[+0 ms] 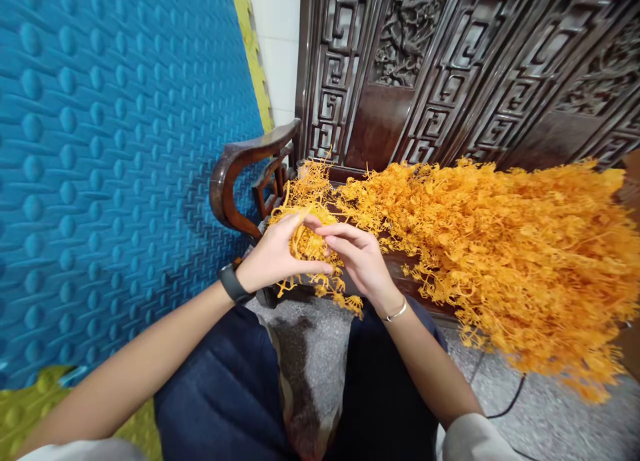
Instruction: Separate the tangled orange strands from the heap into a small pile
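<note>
Nearest, a pale right sleeve (pixel 475 439) ends above the elbow, and navy trousers (pixel 220 381) cover the seated person's parted legs, with speckled grey floor (pixel 305 334) between the knees. Beyond them, the left hand (pixel 273 251), a dark wristband (pixel 232 284) at its wrist, curves in a C around a tangled bunch of orange branching strands (pixel 310 246), its thumb spread apart from its fingers; how firmly it grips cannot be told. The right hand (pixel 367 264), with a thin metal bracelet (pixel 397 311) at the wrist, brings its thumb and fingers close together at the bunch's right side, next to the left fingertips; whether they pinch a strand cannot be made out. Loose orange sprigs (pixel 350 303) hang below the hands.

Under and beyond lies the dark wooden bench seat (pixel 400 266). To the right, a large heap of the same orange sprigs (pixel 510 247) spreads along it and spills over its front edge, a black cable (pixel 511 402) on the floor below.

Left of the hands stands the bench's curved armrest (pixel 223 181), beside blue textured foam matting (pixel 100 147) edged in yellow. Farthest, the carved openwork backrest (pixel 380 124) rises behind the heap, white tiles (pixel 275 67) at its left.
</note>
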`<action>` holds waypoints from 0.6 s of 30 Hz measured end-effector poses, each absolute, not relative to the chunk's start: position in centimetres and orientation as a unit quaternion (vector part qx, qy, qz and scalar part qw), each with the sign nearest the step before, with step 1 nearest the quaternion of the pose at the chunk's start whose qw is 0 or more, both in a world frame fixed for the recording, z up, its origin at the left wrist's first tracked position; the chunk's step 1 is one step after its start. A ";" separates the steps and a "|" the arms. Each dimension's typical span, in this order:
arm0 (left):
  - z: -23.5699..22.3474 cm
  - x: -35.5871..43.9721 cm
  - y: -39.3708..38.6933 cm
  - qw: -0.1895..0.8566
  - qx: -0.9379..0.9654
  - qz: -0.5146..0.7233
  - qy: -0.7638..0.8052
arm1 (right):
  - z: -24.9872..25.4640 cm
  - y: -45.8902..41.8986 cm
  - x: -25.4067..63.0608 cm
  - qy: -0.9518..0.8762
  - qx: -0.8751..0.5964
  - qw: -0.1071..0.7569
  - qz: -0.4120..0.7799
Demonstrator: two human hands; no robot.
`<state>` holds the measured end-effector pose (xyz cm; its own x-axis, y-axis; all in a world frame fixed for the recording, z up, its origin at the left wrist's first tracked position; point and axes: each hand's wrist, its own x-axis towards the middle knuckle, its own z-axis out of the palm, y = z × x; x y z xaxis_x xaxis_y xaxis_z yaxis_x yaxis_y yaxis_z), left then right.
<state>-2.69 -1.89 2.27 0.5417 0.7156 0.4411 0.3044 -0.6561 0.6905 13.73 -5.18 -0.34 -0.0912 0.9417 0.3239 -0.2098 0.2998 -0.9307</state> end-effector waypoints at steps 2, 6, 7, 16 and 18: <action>2.1 -2.5 -1.8 0.277 0.835 0.354 0.317 | -0.4 -5.3 13.6 -0.564 -0.328 0.601 0.462; 2.3 -2.5 -1.5 0.292 0.830 0.338 0.335 | -0.5 -5.5 13.6 -0.585 -0.325 0.642 0.374; 2.5 -2.5 -1.5 0.300 0.829 0.330 0.338 | -0.5 -5.5 13.6 -0.590 -0.329 0.649 0.350; 2.9 -2.9 -1.0 0.398 0.787 0.365 0.298 | -0.3 -5.4 14.4 -0.610 -0.348 0.679 0.216; 2.6 -2.9 -0.9 0.399 0.784 0.370 0.299 | -0.3 -5.3 14.5 -0.619 -0.347 0.671 0.218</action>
